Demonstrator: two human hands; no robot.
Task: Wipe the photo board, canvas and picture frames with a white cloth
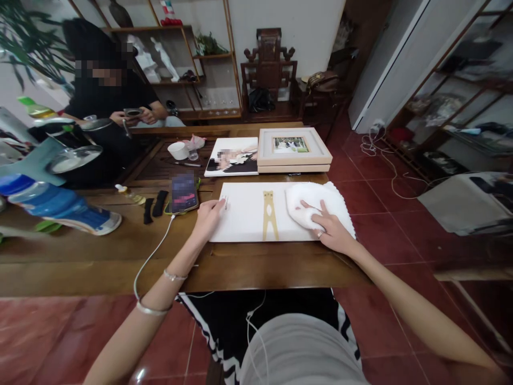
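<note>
A flat white board with a gold, long-legged animal-like figure lies on the table before me. My left hand holds the board at its left edge, fingertips resting on the white surface. On the board's right part, my right hand grips a bunched white cloth and presses it down, fingers partly spread over it. The cloth drapes past the board's right end and hides that part.
Behind the board are a photo canvas and stacked picture frames. To the left lie a phone on a white cable, black strips, a small dropper bottle and a large blue bottle. Across the table, a person holds a device.
</note>
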